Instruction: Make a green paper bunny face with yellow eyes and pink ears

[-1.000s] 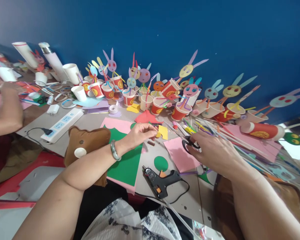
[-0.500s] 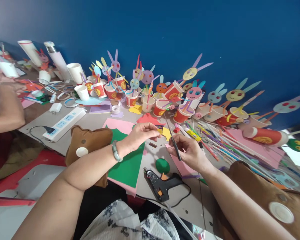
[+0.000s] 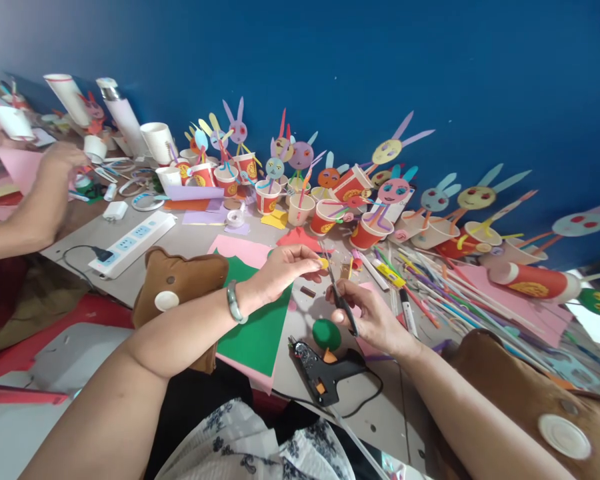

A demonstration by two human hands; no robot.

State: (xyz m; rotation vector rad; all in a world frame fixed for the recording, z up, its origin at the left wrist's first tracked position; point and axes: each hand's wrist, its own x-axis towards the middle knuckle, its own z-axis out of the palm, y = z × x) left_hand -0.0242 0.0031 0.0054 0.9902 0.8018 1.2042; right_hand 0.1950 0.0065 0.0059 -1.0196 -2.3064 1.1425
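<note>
My left hand (image 3: 287, 270), with a bracelet at the wrist, pinches a small piece of yellow paper (image 3: 323, 264). Black-handled scissors (image 3: 345, 311) are in my right hand (image 3: 367, 313), their blades pointing up beside the yellow paper. A green paper circle (image 3: 327, 335) lies on the table below my hands. Close under it rests a black hot glue gun (image 3: 325, 373) with orange parts. Green paper (image 3: 255, 333) over pink paper lies beneath my left forearm.
Paper cups with rabbit faces (image 3: 267, 197) line the blue wall. Colored pipe cleaners (image 3: 460, 293) spread at the right. A power strip (image 3: 133, 243) and a brown cushion (image 3: 180, 280) are at left. Another person's arm (image 3: 40, 193) holds pink paper at far left.
The scissors have moved left, close to the yellow paper, which looks smaller now. A narrow yellow scrap shows near the blades. The other person now lifts pink paper.
</note>
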